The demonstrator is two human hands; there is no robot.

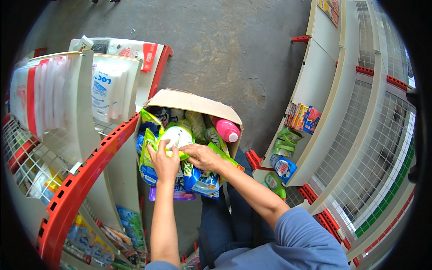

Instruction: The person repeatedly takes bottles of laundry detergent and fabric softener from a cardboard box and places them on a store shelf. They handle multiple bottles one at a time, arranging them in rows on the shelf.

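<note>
A cardboard box packed with pouches and bottles stands before me. On top lies a green-and-white pouch. My left hand has its fingers on the pouch's near left edge. From the right, my right hand pinches the same pouch's near edge, close to the left fingertips. A pink bottle with a white cap leans in the box's right corner. A blue pouch lies at the near side, beside a purple package. My hands partly hide the contents below them.
At left, a shelf with a red metal edge holds packs of clear plastic bags. The right-hand shelf carries small boxes, a green pouch and a blue pouch. Grey concrete floor lies between the shelves.
</note>
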